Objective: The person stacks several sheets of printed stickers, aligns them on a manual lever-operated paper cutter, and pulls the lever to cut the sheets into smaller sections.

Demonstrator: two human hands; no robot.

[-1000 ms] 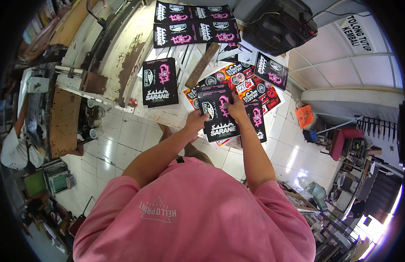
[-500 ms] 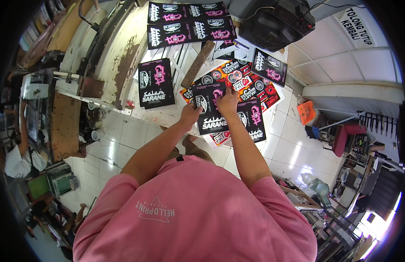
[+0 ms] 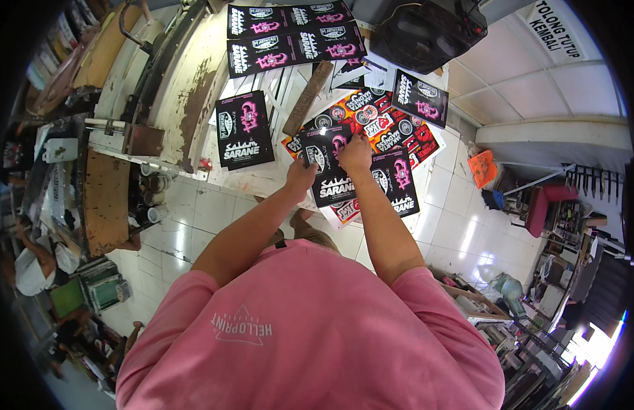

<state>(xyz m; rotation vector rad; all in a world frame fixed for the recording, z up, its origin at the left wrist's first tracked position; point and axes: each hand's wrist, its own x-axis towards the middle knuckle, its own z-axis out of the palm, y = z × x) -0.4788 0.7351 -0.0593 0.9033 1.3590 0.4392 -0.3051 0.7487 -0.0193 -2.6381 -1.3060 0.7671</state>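
Observation:
A black printed sheet (image 3: 336,188) with white lettering and pink artwork is between my hands, over the near side of the table. My left hand (image 3: 302,175) is closed on its left edge. The fingers of my right hand (image 3: 356,156) are closed at its upper right edge. Close by on the right lies another black printed sheet (image 3: 402,181), partly covered. Beneath them spreads a red, orange and black sticker sheet (image 3: 382,119). To the left sits a small stack of black printed sheets (image 3: 244,130).
A worn wooden bar (image 3: 308,99) lies across the white table (image 3: 238,179). Larger black printed sheets (image 3: 296,44) are at the far side, near a black speaker-like box (image 3: 430,34). One more black sheet (image 3: 419,99) lies at the right. A person (image 3: 35,266) is at far left.
The black sheet stays between my hands and has tilted slightly, with a bright glare now on its top edge. My hands have barely moved. The whole view has shifted a little.

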